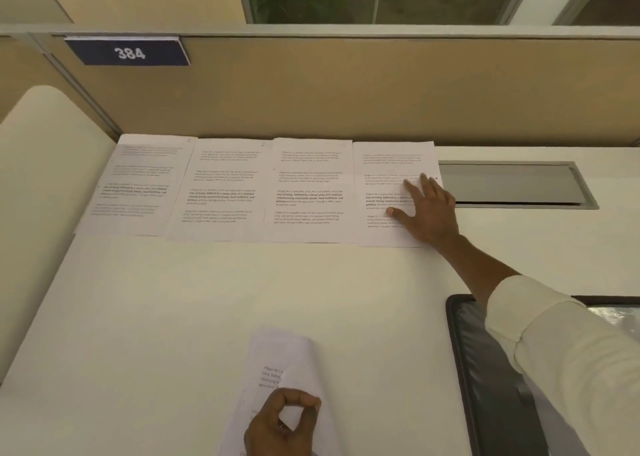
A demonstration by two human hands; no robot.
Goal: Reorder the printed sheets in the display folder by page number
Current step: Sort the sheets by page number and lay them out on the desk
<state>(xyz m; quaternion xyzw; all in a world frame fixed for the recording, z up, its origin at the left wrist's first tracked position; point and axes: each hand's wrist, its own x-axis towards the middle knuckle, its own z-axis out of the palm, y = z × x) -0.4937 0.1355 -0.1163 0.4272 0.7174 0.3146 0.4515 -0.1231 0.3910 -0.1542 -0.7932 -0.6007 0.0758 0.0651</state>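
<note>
I see four printed sheets (pixel 270 188) lying side by side along the far edge of the desk (pixel 207 299), from 10 to 1 o'clock. The right hand (pixel 427 209) rests with fingers spread flat on the rightmost sheet (pixel 384 164). At 6 o'clock the left hand (pixel 280 424) pinches a curled sheet (pixel 277 358) between thumb and forefinger, and the display folder (pixel 491 396) lies at 4 o'clock, partly under the right sleeve (pixel 554 344).

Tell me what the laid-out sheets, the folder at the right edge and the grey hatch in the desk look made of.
Sheets: thin matte white paper; the curled sheet pinched by the left hand bends softly. Folder: likely plastic, a dark border with shiny sleeve glare. Hatch: smooth grey panel with a dull sheen, perhaps brushed metal, possibly plastic.
</note>
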